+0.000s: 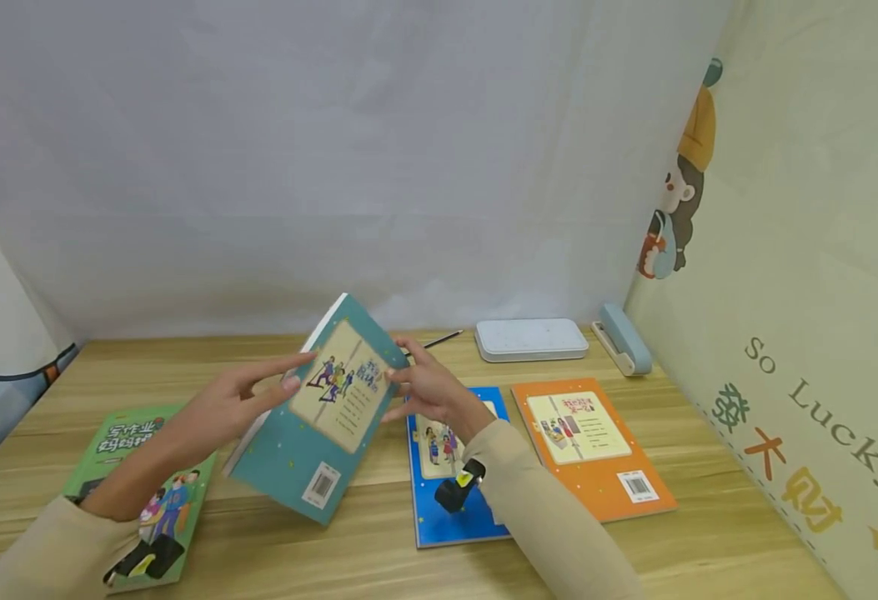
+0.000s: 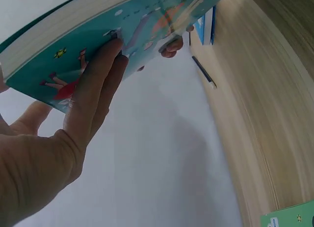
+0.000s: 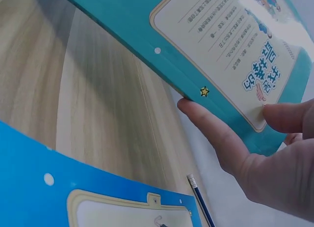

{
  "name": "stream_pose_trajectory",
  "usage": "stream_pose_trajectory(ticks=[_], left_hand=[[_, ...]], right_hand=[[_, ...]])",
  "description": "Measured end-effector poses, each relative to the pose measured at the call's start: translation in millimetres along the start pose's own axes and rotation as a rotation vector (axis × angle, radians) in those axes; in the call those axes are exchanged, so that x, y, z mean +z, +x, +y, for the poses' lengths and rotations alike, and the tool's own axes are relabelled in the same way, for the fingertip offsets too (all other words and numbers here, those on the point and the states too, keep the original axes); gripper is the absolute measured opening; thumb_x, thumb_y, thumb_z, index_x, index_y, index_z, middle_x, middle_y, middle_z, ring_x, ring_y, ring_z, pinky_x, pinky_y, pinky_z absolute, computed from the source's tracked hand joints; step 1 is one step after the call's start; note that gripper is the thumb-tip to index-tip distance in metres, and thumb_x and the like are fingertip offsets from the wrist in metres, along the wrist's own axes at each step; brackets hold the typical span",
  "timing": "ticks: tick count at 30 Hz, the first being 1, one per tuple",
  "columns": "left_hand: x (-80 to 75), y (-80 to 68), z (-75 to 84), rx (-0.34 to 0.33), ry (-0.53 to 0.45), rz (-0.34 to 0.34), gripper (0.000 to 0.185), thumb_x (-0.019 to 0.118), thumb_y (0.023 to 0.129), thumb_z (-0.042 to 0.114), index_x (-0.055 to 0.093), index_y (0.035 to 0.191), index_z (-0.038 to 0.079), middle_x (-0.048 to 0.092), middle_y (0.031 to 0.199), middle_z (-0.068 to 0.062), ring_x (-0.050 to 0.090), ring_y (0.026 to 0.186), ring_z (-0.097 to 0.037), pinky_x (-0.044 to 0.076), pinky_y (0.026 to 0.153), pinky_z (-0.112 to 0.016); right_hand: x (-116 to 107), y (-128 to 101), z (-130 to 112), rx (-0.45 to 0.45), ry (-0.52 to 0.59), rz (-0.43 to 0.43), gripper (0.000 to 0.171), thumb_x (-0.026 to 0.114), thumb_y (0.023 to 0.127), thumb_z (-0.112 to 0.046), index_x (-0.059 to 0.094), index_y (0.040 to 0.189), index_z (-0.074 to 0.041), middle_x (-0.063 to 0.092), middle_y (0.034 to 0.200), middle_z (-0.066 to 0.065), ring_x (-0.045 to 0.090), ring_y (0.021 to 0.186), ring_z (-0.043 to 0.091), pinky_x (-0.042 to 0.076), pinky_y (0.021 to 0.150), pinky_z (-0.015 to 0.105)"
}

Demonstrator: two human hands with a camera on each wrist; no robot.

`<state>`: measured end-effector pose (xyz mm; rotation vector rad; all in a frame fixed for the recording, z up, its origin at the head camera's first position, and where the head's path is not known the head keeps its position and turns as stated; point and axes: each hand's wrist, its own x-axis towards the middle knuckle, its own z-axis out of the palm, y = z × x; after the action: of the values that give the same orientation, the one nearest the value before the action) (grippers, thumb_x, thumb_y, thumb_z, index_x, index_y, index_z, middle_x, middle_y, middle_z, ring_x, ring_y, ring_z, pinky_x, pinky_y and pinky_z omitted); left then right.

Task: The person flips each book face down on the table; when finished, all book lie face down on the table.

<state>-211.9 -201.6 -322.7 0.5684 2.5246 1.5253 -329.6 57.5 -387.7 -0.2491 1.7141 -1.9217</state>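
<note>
A teal book (image 1: 296,458) is held tilted above the table, its back cover with a barcode facing the head camera. My left hand (image 1: 217,408) grips its left edge, thumb on the back cover; in the left wrist view, fingers (image 2: 93,84) lie against the front cover. At the upper right edge, my right hand (image 1: 434,387) pinches the book, with its thumb (image 3: 287,117) on the back cover. Below the right forearm lies a blue book (image 1: 446,517), partly hidden. A green book (image 1: 183,525) rests under the left forearm.
An orange book (image 1: 596,483) lies right of the blue one. Along the back are a pencil (image 1: 444,338), a pale blue-white case (image 1: 532,340) and a stapler (image 1: 622,339). A grey-white curtain (image 1: 348,167) hangs behind the wooden table (image 1: 273,558); a printed wall covering (image 1: 806,292) stands right.
</note>
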Motion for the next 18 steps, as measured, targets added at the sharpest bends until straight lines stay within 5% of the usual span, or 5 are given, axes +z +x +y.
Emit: stream_pose_trajectory(ticks=[2,12,18], left_hand=[[1.0,2.1,-1.3,-0.009,-0.026,-0.029,0.054,0.046,0.107,0.028,0.034,0.155,0.007,0.032,0.155,-0.034,0.074,0.086,-0.027,0.061,0.068,-0.038],[5.1,7.6,-4.3,-0.019,0.025,-0.051,0.062,0.059,0.101,0.022,0.033,0.155,0.004,0.040,0.147,-0.037,0.075,0.080,-0.022,0.062,0.066,-0.033],[9.1,9.9,-6.8,-0.003,0.034,-0.023,0.060,0.058,0.098,0.002,0.034,0.153,-0.001,0.046,0.138,-0.040,0.075,0.078,-0.024,0.062,0.062,-0.034]], right_hand=[[-1.1,0.2,-1.5,0.004,-0.028,-0.006,0.034,0.041,0.105,-0.004,0.043,0.132,-0.024,0.056,0.115,0.013,0.062,0.110,0.038,0.057,0.081,0.062],[-0.6,-3.3,-13.6,0.009,-0.144,-0.031,0.027,0.041,0.105,-0.003,0.043,0.128,-0.018,0.059,0.112,0.014,0.069,0.097,0.033,0.060,0.075,0.057],[0.2,-6.5,-18.4,0.021,-0.176,-0.019,0.030,0.042,0.105,-0.004,0.045,0.131,-0.019,0.061,0.110,0.013,0.069,0.092,0.030,0.060,0.074,0.057]])
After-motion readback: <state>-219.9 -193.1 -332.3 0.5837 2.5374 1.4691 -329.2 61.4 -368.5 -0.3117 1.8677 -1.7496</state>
